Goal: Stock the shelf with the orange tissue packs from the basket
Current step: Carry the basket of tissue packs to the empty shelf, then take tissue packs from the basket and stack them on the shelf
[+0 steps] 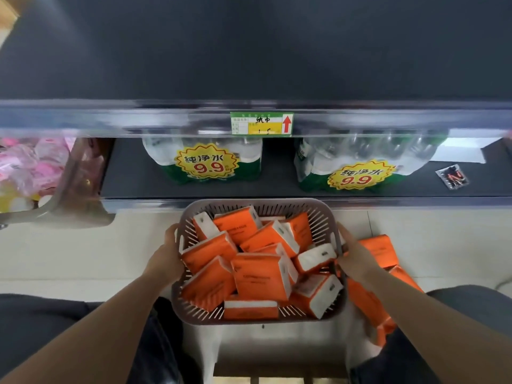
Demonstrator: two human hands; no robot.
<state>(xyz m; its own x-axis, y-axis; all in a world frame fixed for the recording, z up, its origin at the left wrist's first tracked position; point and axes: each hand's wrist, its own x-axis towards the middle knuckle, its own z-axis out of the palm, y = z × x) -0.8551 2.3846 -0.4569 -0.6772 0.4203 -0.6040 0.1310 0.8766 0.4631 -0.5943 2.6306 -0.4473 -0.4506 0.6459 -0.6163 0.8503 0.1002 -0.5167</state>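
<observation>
1. I am gripping the grey-brown slotted plastic basket (257, 202) at the lower centre of the frame by its two sides. My left hand (166, 256) is curling over the left rim and my right hand (354, 257) over the right rim, so both are holding the basket and neither is holding a pack.
2. The orange-and-white wrapped tissue packs (259, 275) are lying in a loose jumble inside the basket, heaped close to its rim.
3. The dark upper shelf board (249, 65), spanning the top half of the frame, is showing no orange pack. The green-and-yellow price label with a red arrow (261, 124) on its front rail is pointing up at it, so I am taking that board as the target.
4. I am judging the stocking as not yet begun, with the whole basketful still waiting.
5. Several loose orange packs (379, 250) are lying outside the basket at the lower right, partly under my right forearm. They are probably waiting for shelving too.
6. On the black lower shelf (133, 176) at mid-frame, two shrink-wrapped bundles of water bottles with yellow 9.9 stickers (205, 162) are standing apart. A small dark sachet (452, 176) is lying at the right, and pink packets (30, 164) are showing at the far left.
7. The pale tiled floor (83, 250) is spreading beneath. I cannot tell whether the basket is resting or lifted.
</observation>
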